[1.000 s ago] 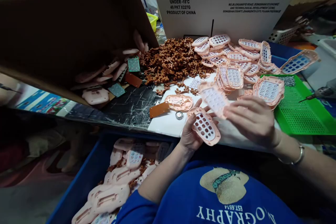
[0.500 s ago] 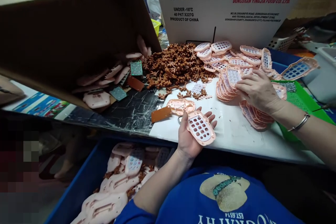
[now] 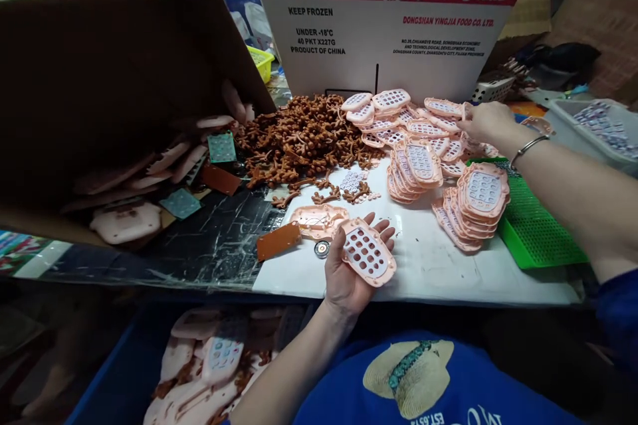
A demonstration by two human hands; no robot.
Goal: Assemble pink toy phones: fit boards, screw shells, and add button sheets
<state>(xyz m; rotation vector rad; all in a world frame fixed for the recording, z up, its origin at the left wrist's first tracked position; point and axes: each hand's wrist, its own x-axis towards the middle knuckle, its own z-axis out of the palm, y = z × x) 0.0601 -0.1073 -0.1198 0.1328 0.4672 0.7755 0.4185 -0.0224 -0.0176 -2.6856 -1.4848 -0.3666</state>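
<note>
My left hand (image 3: pixel 343 282) cradles a pink plastic shell (image 3: pixel 369 252) with a white keypad insert, thumb over its edge and fingers spread underneath. Farther right, my right hand (image 3: pixel 491 123) reaches to the far side of a heap of similar pink shells (image 3: pixel 393 103). Its fingers are closed at the edge of one pink shell (image 3: pixel 467 111), mostly hidden by the hand. Left of my left hand lie an open pink shell with thin wires (image 3: pixel 319 220), a brown board (image 3: pixel 278 241) and a small round speaker (image 3: pixel 321 249). Two stacks of shells (image 3: pixel 483 189) (image 3: pixel 419 163) stand nearer to me.
A mound of brown antler-like parts (image 3: pixel 309 133) fills the table's middle. An open carton (image 3: pixel 124 80) with pink casings lies at left; a white carton (image 3: pixel 369 33) stands behind. A green basket (image 3: pixel 538 232) sits at right, a blue bin (image 3: pixel 114 372) of casings below.
My right hand has moved away from the front stacks to the far right side of the heap, uncovering the right stack. My left hand still holds its shell. The view has turned slightly right.
</note>
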